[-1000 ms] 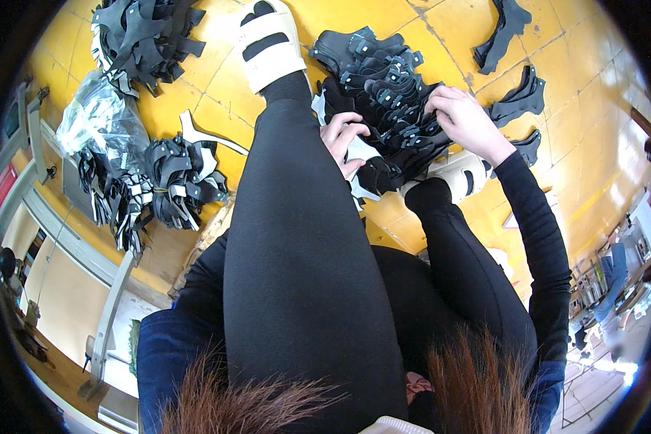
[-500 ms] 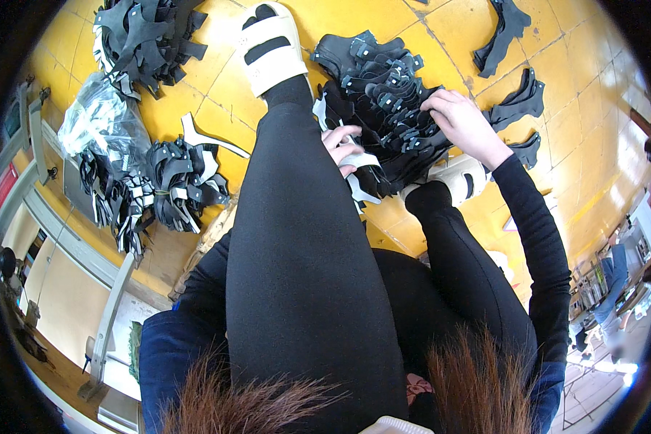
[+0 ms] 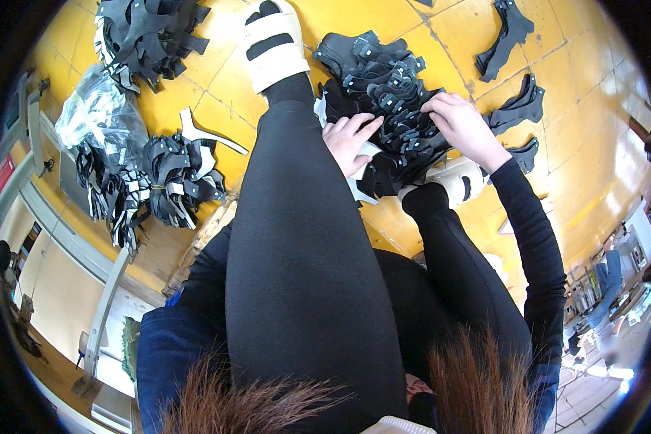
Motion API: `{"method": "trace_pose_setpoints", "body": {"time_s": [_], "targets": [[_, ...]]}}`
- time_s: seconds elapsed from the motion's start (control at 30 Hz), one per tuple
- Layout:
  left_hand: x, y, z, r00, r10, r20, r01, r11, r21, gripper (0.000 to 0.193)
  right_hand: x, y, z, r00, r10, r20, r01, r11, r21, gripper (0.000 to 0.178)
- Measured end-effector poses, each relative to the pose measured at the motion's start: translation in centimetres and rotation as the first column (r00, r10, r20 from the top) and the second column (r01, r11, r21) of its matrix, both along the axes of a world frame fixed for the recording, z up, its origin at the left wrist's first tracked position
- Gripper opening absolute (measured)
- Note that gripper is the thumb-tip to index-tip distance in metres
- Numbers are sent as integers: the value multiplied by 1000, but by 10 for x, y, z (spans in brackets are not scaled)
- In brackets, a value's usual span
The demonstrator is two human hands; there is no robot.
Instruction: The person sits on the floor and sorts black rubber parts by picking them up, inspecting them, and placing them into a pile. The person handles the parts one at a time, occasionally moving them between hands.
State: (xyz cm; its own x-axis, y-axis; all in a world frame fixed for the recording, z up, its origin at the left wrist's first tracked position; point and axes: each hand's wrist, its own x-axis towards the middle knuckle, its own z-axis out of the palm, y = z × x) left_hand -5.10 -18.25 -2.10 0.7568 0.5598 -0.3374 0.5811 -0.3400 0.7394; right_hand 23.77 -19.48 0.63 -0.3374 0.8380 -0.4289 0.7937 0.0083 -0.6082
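Between my feet lies a layered pile of black cut pieces (image 3: 394,87), curved strips of a leather-like or fabric-like material with small pale marks. My left hand (image 3: 352,143) reaches past my raised leg onto the pile's left side, fingers apart over the pieces. Partly under that hand shows a white piece (image 3: 369,150). At the pile's right edge my right hand (image 3: 461,129) has its fingertips pinched together on a black piece; exactly how much they grip is hidden.
Beyond my left leg lie a tied bundle of black and white pieces (image 3: 170,181), a clear plastic bag (image 3: 101,116) and a larger black stack (image 3: 148,36). A white forked piece (image 3: 206,134) lies apart. Smaller black stacks (image 3: 519,106) sit right on the yellow tiles (image 3: 448,29). My sandals (image 3: 276,47) flank the pile.
My left hand has come out further from behind my leg and moved right over the pile, its fingers now stretched across the pieces. My right hand stays in nearly the same place.
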Motion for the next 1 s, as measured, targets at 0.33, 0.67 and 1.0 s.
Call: {"method": "trace_pose_setpoints", "body": {"time_s": [0.33, 0.67, 1.0], "targets": [[-6, -3, -23, 958, 278, 69, -277, 961, -27, 21, 0, 1, -2, 1000, 11, 6, -11, 1000, 3, 15], [-2, 4, -35, 948, 311, 59, -311, 950, -16, 17, -1, 0, -3, 999, 20, 28, -20, 1000, 5, 15], [-6, 6, -35, 950, 305, 65, -297, 949, -104, 21, -1, 3, 3, 1000, 19, 10, -19, 1000, 16, 18]]}}
